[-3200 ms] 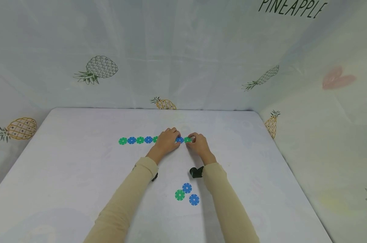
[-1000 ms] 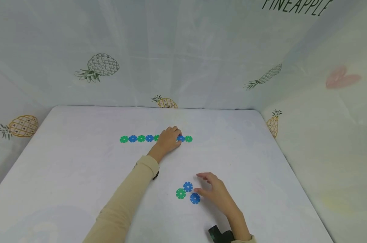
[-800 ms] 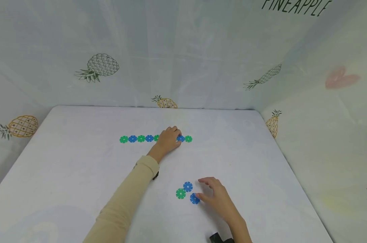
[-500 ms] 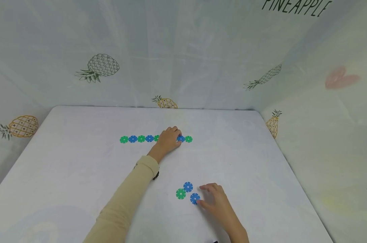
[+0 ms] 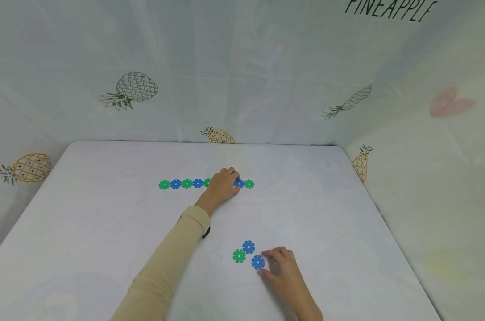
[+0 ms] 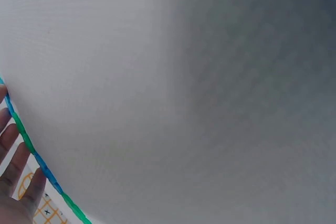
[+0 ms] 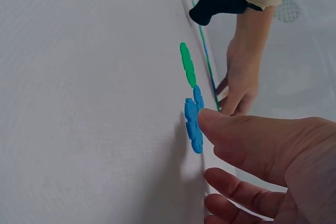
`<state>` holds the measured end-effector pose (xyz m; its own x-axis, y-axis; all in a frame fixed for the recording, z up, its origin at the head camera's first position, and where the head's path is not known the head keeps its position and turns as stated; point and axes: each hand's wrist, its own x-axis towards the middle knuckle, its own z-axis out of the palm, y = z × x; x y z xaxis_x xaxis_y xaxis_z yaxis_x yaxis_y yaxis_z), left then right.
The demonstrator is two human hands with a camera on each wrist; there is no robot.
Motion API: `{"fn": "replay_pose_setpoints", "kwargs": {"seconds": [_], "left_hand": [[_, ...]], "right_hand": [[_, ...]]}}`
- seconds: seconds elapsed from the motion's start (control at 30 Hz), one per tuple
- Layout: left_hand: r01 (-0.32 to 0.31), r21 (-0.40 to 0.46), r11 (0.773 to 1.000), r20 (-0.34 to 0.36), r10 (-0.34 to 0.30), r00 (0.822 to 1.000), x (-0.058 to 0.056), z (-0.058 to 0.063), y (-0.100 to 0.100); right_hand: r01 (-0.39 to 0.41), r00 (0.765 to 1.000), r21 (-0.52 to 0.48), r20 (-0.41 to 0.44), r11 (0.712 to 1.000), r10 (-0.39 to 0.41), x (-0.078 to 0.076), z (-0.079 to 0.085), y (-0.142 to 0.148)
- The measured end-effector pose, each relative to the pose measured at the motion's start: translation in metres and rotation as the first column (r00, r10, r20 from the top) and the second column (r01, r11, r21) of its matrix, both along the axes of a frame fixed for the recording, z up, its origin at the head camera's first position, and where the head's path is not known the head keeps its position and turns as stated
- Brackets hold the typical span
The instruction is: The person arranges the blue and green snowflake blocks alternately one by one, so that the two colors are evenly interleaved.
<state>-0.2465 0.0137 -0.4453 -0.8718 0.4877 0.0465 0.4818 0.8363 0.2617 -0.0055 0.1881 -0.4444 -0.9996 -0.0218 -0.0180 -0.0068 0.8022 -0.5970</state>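
A straight row of green and blue notched plastic discs [image 5: 187, 183], alternating in colour, lies across the far half of the table. My left hand [image 5: 221, 186] lies over the row, hiding its middle, with thumb and forefinger at opposite edges of a blue notched disc [image 5: 239, 183] near the right end. In the left wrist view, fingers [image 6: 32, 187] lie along the row's edge. Lower down, my right hand [image 5: 283, 269] spreads thumb and forefinger about a loose blue disc [image 5: 258, 262]. Its thumb [image 7: 226, 129] overlaps that disc's edge in the right wrist view; the other fingers are apart from it.
Beside the right hand lie another blue disc [image 5: 248, 247] and a green disc [image 5: 239, 256], edge to edge. The white table [image 5: 105, 232] meets a pineapple-print cloth [image 5: 266, 89] at its far edge. A black wrist device [image 7: 220, 8] juts from the left sleeve.
My right hand has left the row's right-end green disc and come down to the loose discs, its thumb and forefinger drawing closer around the lower blue one. The left hand has stayed put.
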Motion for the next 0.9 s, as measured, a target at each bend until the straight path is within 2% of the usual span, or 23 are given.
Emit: {"fn": "replay_pose_setpoints", "kwargs": {"seconds": [0.23,0.5,0.9], "left_hand": [[-0.002,0.005,1.000,-0.001,0.002,1.000,0.0007,0.0008,0.0000],[-0.008,-0.011,1.000,-0.005,0.008,1.000,-0.0017,-0.0041,0.0009],[-0.004,-0.004,1.000,-0.020,0.004,1.000,-0.0024,-0.0052,0.0005]], "right_hand": [[0.015,1.000,0.042,0.012,0.999,-0.015,-0.0018,-0.0037,-0.0020],[0.009,0.999,0.039,-0.035,0.999,-0.008,-0.0005,-0.0044,-0.0027],[0.023,0.999,0.044,-0.023,0.999,-0.022,-0.0018,-0.0063,-0.0032]]}}
